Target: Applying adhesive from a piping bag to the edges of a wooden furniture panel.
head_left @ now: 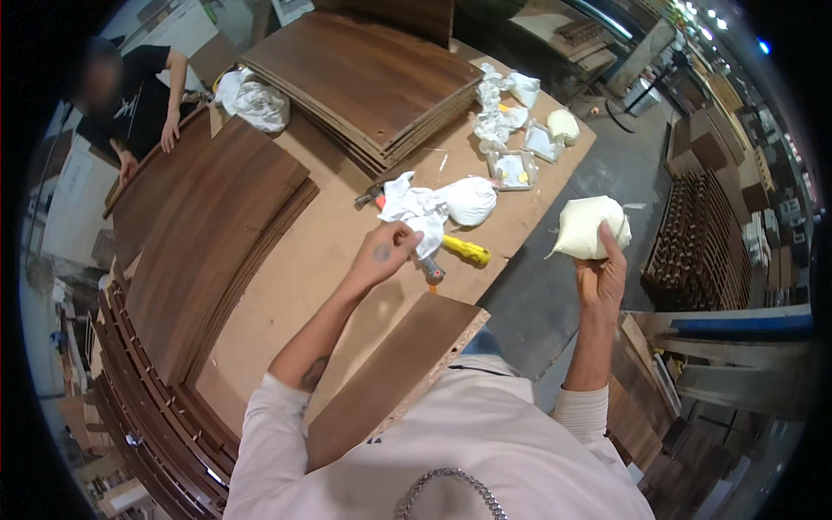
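My right hand [600, 276] holds up a plump cream-coloured bag [589, 227], off to the right of the table and above the floor. The thumb lies against the bag's side. My left hand [383, 256] is over the table with its fingers curled into a pinch at the lower edge of a crumpled white cloth [412, 204]. Whether the cloth or something small is between those fingertips, I cannot tell. Beside the cloth lie a round white bag [469, 201] and a tool with a yellow handle [467, 250]. A brown chipboard panel [399, 373] stands slanted against my body.
Stacked brown panels lie at the back [373, 78] and left [217, 234] of the table [269, 329]. At the far right corner are clear trays [512, 171], white plastic bags [494, 126] and another cream bag [563, 127]. A co-worker [139, 95] touches panels at the far left.
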Demonstrator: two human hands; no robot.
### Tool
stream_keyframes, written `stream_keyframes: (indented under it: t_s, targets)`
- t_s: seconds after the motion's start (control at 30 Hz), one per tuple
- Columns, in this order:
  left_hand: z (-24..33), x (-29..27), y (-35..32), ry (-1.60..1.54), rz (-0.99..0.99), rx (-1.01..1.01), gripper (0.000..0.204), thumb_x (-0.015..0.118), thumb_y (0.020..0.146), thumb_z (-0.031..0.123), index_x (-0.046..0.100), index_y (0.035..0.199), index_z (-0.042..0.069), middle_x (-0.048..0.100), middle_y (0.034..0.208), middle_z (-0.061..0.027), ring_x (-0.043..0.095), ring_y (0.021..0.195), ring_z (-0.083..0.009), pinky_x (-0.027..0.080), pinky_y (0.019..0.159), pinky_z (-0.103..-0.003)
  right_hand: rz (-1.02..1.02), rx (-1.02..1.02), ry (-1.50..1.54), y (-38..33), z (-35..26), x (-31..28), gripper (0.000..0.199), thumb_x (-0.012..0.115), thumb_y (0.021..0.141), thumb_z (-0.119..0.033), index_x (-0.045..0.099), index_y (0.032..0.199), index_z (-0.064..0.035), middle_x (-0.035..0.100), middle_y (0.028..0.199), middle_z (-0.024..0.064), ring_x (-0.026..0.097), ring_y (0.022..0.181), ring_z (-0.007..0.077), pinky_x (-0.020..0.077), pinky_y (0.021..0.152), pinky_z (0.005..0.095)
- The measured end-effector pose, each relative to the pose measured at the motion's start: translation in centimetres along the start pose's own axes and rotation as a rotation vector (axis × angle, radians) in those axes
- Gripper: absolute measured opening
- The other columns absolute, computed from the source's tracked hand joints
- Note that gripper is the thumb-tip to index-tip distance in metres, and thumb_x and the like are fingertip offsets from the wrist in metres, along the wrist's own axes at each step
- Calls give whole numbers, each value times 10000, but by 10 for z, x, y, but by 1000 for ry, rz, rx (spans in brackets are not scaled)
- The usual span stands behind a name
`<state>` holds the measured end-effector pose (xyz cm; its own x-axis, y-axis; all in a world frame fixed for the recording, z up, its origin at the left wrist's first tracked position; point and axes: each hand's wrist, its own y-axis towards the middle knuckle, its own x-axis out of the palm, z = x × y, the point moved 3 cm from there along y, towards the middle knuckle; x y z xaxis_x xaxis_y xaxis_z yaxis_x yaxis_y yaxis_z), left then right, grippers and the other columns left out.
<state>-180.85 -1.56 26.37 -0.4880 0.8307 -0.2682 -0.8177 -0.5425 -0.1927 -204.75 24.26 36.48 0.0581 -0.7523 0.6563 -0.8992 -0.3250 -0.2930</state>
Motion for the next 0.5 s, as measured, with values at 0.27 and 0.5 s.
stream_keyframes:
  t_s: [0.27,0.5]
  targets:
    - [-124,21,60,-122,538,-352,376,691,890,350,585,965,-3,620,729,-80,577,609,-134,457,524,-267,-115,72,-25,-19,23,9,487,719,845,-24,522,1290,-50,610,1224,90,596,1161,256,520,984,446]
    - [-82,4,69,-669,462,-316,279,661,899,261,651,1037,19,662,902,-60,610,783,-136,484,664,-294,-170,116,-52,-28,42,16,485,724,844,-42,527,1287,-61,617,1214,88,617,1131,243,530,973,426]
